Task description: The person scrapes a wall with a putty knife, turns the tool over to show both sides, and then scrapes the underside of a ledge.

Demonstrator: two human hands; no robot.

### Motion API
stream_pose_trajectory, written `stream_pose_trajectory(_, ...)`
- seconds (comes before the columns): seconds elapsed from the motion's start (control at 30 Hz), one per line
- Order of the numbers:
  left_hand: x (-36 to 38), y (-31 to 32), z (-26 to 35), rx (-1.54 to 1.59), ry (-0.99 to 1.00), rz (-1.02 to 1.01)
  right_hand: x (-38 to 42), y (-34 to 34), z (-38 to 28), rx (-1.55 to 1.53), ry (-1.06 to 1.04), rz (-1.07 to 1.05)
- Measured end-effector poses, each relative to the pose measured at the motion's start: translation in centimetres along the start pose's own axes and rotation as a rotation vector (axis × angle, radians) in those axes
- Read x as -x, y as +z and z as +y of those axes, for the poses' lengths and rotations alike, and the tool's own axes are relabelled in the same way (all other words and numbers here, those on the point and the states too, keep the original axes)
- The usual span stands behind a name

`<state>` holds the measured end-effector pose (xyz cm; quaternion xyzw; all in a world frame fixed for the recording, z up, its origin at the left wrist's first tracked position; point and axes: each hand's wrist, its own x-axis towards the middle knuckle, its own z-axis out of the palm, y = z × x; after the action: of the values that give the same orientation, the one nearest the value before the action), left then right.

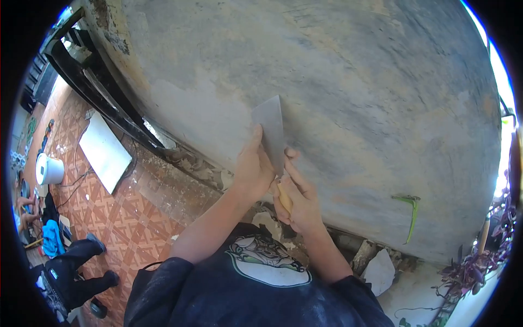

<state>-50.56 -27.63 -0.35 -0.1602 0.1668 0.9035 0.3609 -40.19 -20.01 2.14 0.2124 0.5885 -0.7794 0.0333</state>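
Observation:
In front of the wall (pixel 354 109), a trowel (pixel 269 128) points upward, its flat grey metal blade widening away from a pale wooden handle (pixel 284 197). My right hand (pixel 305 204) is closed around that handle, with the index finger reaching up beside the base of the blade. On the blade's left side, my left hand (pixel 254 171) grips it, thumb laid along its face and the other fingers partly hidden behind. The wall behind is grey and patchy, with a paler smooth area left of the blade.
Broken rubble (pixel 207 169) lines the wall's foot. Left are a dark frame (pixel 98 82), a white board (pixel 106 152) and a white bucket (pixel 50 170) on red tiles. Another person's legs (pixel 81 278) show lower left. A green strap (pixel 412 218) hangs right, near purple-leaved plants (pixel 474 272).

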Motion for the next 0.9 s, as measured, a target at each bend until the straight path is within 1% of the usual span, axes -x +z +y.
stream_pose_trajectory(0.03,0.2,0.2,0.4,0.007,0.006,0.005,-0.1,0.0,-0.2,-0.008,-0.016,-0.020)
stream_pose_trajectory(0.1,0.3,0.5,1.3,0.063,-0.084,0.004,-0.4,0.4,-0.7,0.007,-0.007,-0.039)
stream_pose_trajectory(0.13,-0.1,0.3,1.6,0.068,-0.076,0.004,-0.6,0.7,-1.0,0.021,-0.004,-0.053)
stream_pose_trajectory(0.2,-1.1,-0.6,1.5,0.061,-0.022,-0.106,-0.6,1.5,-1.7,0.026,0.017,-0.046)
stream_pose_trajectory(0.23,-1.3,-1.0,1.4,0.065,-0.024,-0.098,-0.6,1.6,-1.8,0.026,0.033,-0.033)
stream_pose_trajectory(0.27,-1.4,-1.4,1.1,0.107,-0.020,-0.135,-0.5,1.2,-1.2,0.024,0.042,-0.026)
stream_pose_trajectory(0.3,-1.4,-1.6,0.9,0.148,-0.017,-0.171,-0.4,0.6,-0.3,0.073,-0.004,-0.022)
stream_pose_trajectory(0.33,-1.3,-1.4,0.6,0.148,-0.023,-0.168,-0.5,0.3,0.0,0.123,-0.056,-0.021)
stream_pose_trajectory(0.37,-1.3,-0.9,0.5,0.100,-0.033,-0.120,-0.8,0.2,-0.4,0.122,-0.058,-0.021)
stream_pose_trajectory(0.4,-1.4,-0.6,0.6,0.055,-0.037,-0.071,-1.1,0.1,-1.3,0.123,-0.003,-0.019)
stream_pose_trajectory(0.43,-1.3,-0.7,0.8,0.064,-0.033,-0.066,-1.1,0.1,-1.9,0.129,0.062,-0.017)
stream_pose_trajectory(0.53,-1.7,-1.0,1.3,0.114,-0.028,-0.090,-0.8,1.9,-2.0,0.149,0.039,0.015)
stream_pose_trajectory(0.57,-1.4,-1.2,1.0,0.079,-0.031,-0.088,0.1,1.2,-1.7,0.142,0.064,0.032)
stream_pose_trajectory(0.63,-1.7,-1.0,1.0,0.024,-0.016,-0.114,-0.2,-0.1,-1.4,0.133,0.069,-0.027)
stream_pose_trajectory(0.7,-2.0,-0.7,0.4,0.065,0.040,-0.074,-1.3,0.0,-1.1,0.120,0.053,-0.036)
stream_pose_trajectory(0.8,-1.8,-0.8,0.4,0.059,0.082,-0.079,-1.9,-0.1,-1.1,0.126,0.035,-0.023)
stream_pose_trajectory(0.83,-1.0,-0.9,-0.3,0.068,0.073,-0.060,-1.2,-0.2,-0.9,0.145,0.046,0.002)
stream_pose_trajectory(0.9,-1.0,0.1,-0.3,0.003,0.039,-0.102,-0.9,-0.9,-1.2,0.148,0.028,-0.013)
